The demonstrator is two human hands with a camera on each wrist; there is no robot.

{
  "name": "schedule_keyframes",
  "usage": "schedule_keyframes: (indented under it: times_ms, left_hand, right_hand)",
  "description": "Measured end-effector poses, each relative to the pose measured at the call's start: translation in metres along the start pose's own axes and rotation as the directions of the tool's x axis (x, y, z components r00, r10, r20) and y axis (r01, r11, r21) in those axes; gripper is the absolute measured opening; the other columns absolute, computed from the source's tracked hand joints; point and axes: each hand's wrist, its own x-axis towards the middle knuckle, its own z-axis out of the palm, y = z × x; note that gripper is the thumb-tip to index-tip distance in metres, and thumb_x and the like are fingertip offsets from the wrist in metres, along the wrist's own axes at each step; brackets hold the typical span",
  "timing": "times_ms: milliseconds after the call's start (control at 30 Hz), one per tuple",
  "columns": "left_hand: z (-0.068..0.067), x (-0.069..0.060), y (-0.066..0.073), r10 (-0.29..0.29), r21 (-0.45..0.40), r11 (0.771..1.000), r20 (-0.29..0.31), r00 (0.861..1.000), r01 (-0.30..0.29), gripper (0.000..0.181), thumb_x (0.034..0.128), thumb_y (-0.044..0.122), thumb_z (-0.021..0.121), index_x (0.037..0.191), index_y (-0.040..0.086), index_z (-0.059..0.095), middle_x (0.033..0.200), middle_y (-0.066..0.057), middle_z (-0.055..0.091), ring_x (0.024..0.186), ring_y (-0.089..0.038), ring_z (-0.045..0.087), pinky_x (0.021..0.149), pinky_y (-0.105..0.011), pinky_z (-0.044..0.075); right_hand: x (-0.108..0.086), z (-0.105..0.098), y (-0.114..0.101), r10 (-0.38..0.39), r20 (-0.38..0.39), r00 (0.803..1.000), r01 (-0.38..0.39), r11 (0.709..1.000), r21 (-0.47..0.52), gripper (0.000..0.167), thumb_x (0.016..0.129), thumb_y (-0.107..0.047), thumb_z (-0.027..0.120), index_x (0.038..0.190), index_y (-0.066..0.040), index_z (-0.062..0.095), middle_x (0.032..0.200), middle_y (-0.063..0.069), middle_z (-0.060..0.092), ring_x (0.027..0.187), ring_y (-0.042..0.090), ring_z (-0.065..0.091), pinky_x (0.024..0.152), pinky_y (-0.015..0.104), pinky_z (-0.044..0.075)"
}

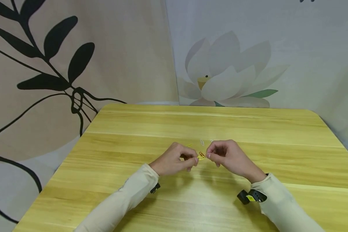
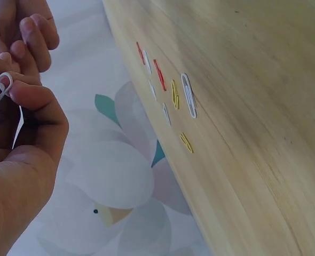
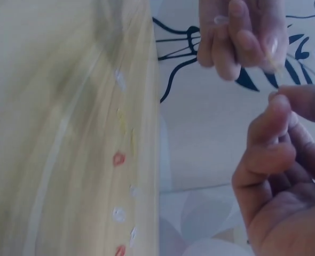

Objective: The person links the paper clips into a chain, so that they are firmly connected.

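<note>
Between my two hands, over the tabletop [image 1: 162, 124], a yellow paper clip [image 1: 201, 158] stands out from my left hand [image 1: 178, 158], whose thumb and forefinger pinch one end of it. Its long axis runs roughly sideways, so the free end points to my right hand [image 1: 232, 158], just beside it. These right fingers [image 3: 269, 120] are curled, thumb and forefinger together at the tips; if they hold something small, I cannot tell. I judge that this short gap decides the coming move.
</note>
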Motion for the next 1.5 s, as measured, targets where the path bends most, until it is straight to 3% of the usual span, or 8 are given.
schedule_keyframes:
  times_ms: [333,567,633,733,867,1067,1233,1500]
  left_hand:
    - [0.000,-0.002,-0.002,-0.024,0.003,1.000,-0.004,1.000,0.024,0.020,0.0963,0.007,0.057,0.082,0.003,0.071,0.068,-0.005,0.066,0.059,-0.009,0.059,0.063,-0.023,0.053]
    - [0.000,-0.002,0.000,-0.044,-0.035,0.998,0.022,0.999,0.044,0.019,0.0970,0.008,0.057,0.087,0.003,0.072,0.068,-0.004,0.066,0.066,-0.035,0.064,0.067,-0.022,0.054]
    - [0.000,-0.002,-0.001,-0.046,-0.039,0.998,0.025,0.999,0.047,0.019,0.0976,0.008,0.057,0.088,0.003,0.073,0.068,-0.004,0.066,0.067,-0.036,0.064,0.067,-0.021,0.054]
    - [0.000,-0.002,-0.001,-0.046,-0.036,0.998,0.028,0.999,0.047,0.019,0.0981,0.009,0.058,0.089,0.003,0.073,0.067,-0.004,0.066,0.067,-0.036,0.064,0.066,-0.021,0.054]
    - [0.000,-0.002,-0.001,-0.038,-0.031,0.999,0.026,0.999,0.039,0.018,0.0982,0.009,0.059,0.088,0.004,0.073,0.065,-0.003,0.065,0.067,-0.036,0.064,0.065,-0.021,0.053]
    - [0.001,-0.003,-0.001,-0.032,-0.044,0.998,0.039,0.999,0.034,0.019,0.0983,0.009,0.058,0.090,0.004,0.073,0.067,-0.003,0.066,0.067,-0.037,0.063,0.065,-0.020,0.052]
    - [0.000,-0.003,0.001,-0.034,-0.049,0.998,0.038,0.999,0.036,0.018,0.0985,0.008,0.058,0.091,0.004,0.074,0.069,-0.003,0.067,0.068,-0.038,0.063,0.064,-0.019,0.051]
    - [0.001,-0.003,0.000,-0.039,-0.053,0.998,0.037,0.999,0.041,0.018,0.0988,0.010,0.059,0.091,0.004,0.074,0.067,-0.002,0.066,0.068,-0.038,0.064,0.065,-0.019,0.051]
  right_hand:
    - [0.006,-0.011,0.014,0.048,-0.049,0.998,-0.050,0.998,-0.037,0.009,0.096,-0.012,0.066,0.093,-0.003,0.069,0.078,0.012,0.062,0.059,0.021,0.056,0.051,0.025,0.044]
    - [0.013,-0.013,0.022,-0.006,-0.104,0.995,-0.016,0.978,-0.206,0.007,0.094,-0.008,0.067,0.089,-0.006,0.071,0.077,0.011,0.067,0.057,0.010,0.053,0.053,0.023,0.045]
    - [0.016,-0.011,0.025,-0.054,-0.109,0.993,0.016,0.946,-0.324,0.008,0.092,-0.007,0.068,0.086,-0.008,0.071,0.072,0.005,0.067,0.056,0.006,0.050,0.053,0.022,0.044]
    - [0.019,-0.007,0.028,-0.130,-0.095,0.987,0.064,0.858,-0.510,0.008,0.087,-0.004,0.071,0.081,-0.009,0.071,0.069,-0.001,0.067,0.058,0.003,0.052,0.056,0.021,0.045]
    - [0.023,-0.003,0.031,-0.132,-0.061,0.989,0.063,0.766,-0.640,0.004,0.081,-0.002,0.074,0.081,-0.006,0.072,0.074,0.001,0.071,0.062,0.006,0.059,0.057,0.024,0.050]
    - [0.026,-0.004,0.032,-0.063,-0.070,0.996,-0.006,0.701,-0.713,0.002,0.080,-0.002,0.071,0.082,-0.003,0.070,0.078,0.007,0.072,0.062,0.012,0.058,0.054,0.028,0.051]
    - [0.028,-0.011,0.034,0.000,-0.086,0.996,-0.061,0.705,-0.707,0.006,0.080,-0.001,0.070,0.080,-0.006,0.067,0.074,0.002,0.066,0.066,0.014,0.056,0.056,0.030,0.049]
    - [0.033,-0.017,0.041,0.042,-0.076,0.996,-0.081,0.768,-0.635,0.005,0.079,-0.005,0.074,0.081,-0.007,0.070,0.074,0.001,0.067,0.069,0.014,0.058,0.066,0.030,0.050]
